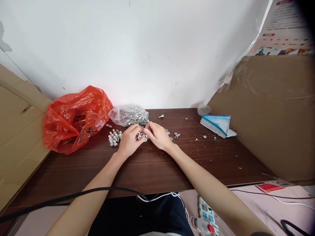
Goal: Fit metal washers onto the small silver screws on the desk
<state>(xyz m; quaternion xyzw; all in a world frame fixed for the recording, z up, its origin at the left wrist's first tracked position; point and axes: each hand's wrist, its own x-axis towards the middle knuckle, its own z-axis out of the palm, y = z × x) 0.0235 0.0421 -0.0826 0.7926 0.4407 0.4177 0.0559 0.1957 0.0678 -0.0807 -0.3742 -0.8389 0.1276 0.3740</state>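
My left hand (130,140) and my right hand (158,136) meet over the table, fingertips bent together in a pinch. Whatever they hold between them is too small and too covered to name. Beneath and around the fingers lie loose metal washers (168,132), partly hidden by the hands. Just left of my left hand, a cluster of bolts (114,137) stands mostly upright. Right behind the fingers rests a clear plastic bag (134,115) full of small metal hardware. A single bolt (161,116), seemingly with a washer on it, lies farther back.
A red plastic bag (76,121) sits at the left by a cardboard panel (19,131). On the right are a blue-and-white packet (216,124), a clear cup (203,108) and a brown cardboard wall (270,114). A black cable (98,189) crosses the table's front edge (123,196).
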